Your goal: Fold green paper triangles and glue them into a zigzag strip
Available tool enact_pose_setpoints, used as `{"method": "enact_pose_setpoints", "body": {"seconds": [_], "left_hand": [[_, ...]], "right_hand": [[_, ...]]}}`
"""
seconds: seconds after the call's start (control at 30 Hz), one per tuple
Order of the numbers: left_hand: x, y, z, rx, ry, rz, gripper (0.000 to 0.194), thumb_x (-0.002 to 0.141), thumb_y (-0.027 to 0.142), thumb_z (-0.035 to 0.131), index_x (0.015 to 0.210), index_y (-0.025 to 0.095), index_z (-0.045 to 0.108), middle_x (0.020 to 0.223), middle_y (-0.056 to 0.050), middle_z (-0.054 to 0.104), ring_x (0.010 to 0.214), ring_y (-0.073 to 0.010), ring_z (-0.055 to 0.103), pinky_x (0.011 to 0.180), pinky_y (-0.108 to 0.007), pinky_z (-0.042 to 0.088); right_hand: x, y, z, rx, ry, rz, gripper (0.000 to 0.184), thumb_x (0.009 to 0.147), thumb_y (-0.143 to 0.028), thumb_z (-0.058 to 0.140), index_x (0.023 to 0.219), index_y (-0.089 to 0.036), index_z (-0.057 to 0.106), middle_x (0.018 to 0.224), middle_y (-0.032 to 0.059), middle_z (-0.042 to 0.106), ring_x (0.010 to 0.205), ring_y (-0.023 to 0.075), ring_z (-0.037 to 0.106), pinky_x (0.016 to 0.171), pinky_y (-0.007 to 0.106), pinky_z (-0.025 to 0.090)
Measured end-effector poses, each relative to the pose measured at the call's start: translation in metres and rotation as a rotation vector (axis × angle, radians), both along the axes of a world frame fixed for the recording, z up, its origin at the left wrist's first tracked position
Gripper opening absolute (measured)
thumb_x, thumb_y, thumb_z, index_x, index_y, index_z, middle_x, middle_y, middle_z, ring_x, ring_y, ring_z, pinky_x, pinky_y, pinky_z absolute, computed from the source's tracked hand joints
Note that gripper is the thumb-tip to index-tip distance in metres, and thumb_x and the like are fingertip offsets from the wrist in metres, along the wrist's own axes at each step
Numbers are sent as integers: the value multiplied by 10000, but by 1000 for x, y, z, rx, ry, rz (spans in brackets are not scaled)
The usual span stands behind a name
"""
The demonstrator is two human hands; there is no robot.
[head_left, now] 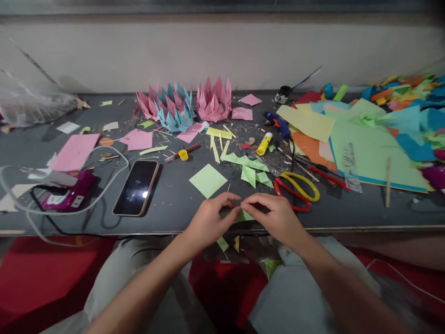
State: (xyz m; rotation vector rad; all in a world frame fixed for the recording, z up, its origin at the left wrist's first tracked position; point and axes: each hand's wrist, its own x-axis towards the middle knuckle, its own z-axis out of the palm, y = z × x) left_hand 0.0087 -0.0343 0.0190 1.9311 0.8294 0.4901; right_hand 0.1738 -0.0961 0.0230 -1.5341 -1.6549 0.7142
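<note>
At the table's front edge, my left hand [212, 217] and my right hand [276, 217] meet, thumbs and fingertips pinched together on a piece of light green paper [246, 216]. My fingers cover much of it, so its folds are hard to make out. Just beyond my left hand lies a flat green paper square [208, 180]. Folded green paper pieces [249, 175] rest on the table past my fingertips. Right of them are scissors [301, 185] with red and yellow handles, close to my right hand.
Pink and blue folded-paper crowns [181, 109] stand near the wall. A phone [136, 188], a purple power adapter [71, 190] and looping cables are at left. A glue stick [264, 144], a blue glue gun [278, 124] and stacked coloured paper [368, 153] are at right.
</note>
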Motion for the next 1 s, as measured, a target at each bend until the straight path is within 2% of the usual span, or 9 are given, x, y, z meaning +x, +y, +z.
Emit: {"method": "enact_pose_setpoints", "body": {"seconds": [0.1, 0.3, 0.47, 0.57, 0.73, 0.83, 0.9, 0.93, 1.0], "left_hand": [[-1, 2, 2, 44, 7, 23, 113, 803, 196, 497, 783, 178, 607, 737, 9, 660, 676, -114, 601, 611, -207, 444], [-1, -1, 1, 207, 4, 60, 97, 740, 159, 513, 706, 176, 602, 693, 6, 645, 655, -119, 589, 619, -218, 437], [-2, -1, 2, 274, 16, 98, 84, 698, 131, 526, 667, 178, 589, 664, 15, 641, 631, -115, 588, 618, -219, 434], [-7, 8, 7, 309, 30, 139, 93, 675, 111, 523, 654, 179, 584, 657, 26, 637, 624, -109, 587, 626, -214, 436], [-18, 22, 13, 364, 55, 332, 84, 707, 149, 523, 695, 171, 603, 685, 3, 650, 652, -131, 600, 640, -233, 466], [-18, 17, 12, 263, -12, 143, 159, 782, 232, 552, 902, 172, 638, 871, -24, 696, 767, -138, 638, 708, -230, 491], [-16, 13, 11, 223, -29, -2, 165, 812, 240, 552, 932, 190, 653, 901, -18, 707, 784, -131, 653, 719, -217, 493], [-16, 11, 10, 220, -28, -24, 149, 823, 231, 544, 897, 197, 668, 875, -12, 714, 766, -128, 657, 705, -212, 493], [-15, 12, 9, 226, -38, 53, 146, 827, 228, 545, 816, 199, 688, 815, -8, 721, 720, -129, 659, 665, -211, 493]], "right_hand": [[2, 0, -3, 11, 19, -20, 107, 824, -266, 547, 779, -209, 626, 754, -1, 667, 693, 126, 607, 635, 226, 455], [-4, 0, -7, 70, -72, 64, 94, 824, -197, 529, 774, -202, 609, 765, 10, 658, 704, 125, 605, 657, 228, 451], [-5, -3, -2, 110, -148, 92, 115, 840, -166, 491, 778, -195, 584, 749, 13, 630, 682, 114, 585, 652, 218, 435], [3, -5, 4, 127, -134, 44, 102, 828, -155, 503, 767, -203, 570, 744, -2, 621, 673, 103, 573, 649, 206, 431], [12, -6, 10, 160, -130, -89, 93, 802, -157, 539, 724, -204, 560, 679, -21, 600, 621, 93, 555, 608, 194, 428], [9, -6, 9, 157, -106, -19, 93, 807, -150, 528, 739, -204, 563, 713, -15, 614, 656, 97, 569, 632, 198, 435], [9, -6, 7, 149, -97, 41, 101, 812, -143, 513, 752, -204, 568, 728, -12, 618, 666, 98, 571, 638, 203, 438], [11, -5, 6, 144, -102, 42, 103, 811, -144, 511, 754, -204, 571, 730, -10, 619, 666, 100, 571, 640, 207, 441], [17, -4, 4, 140, -117, -41, 85, 802, -165, 528, 749, -204, 583, 724, -5, 621, 662, 108, 570, 644, 221, 450]]}}
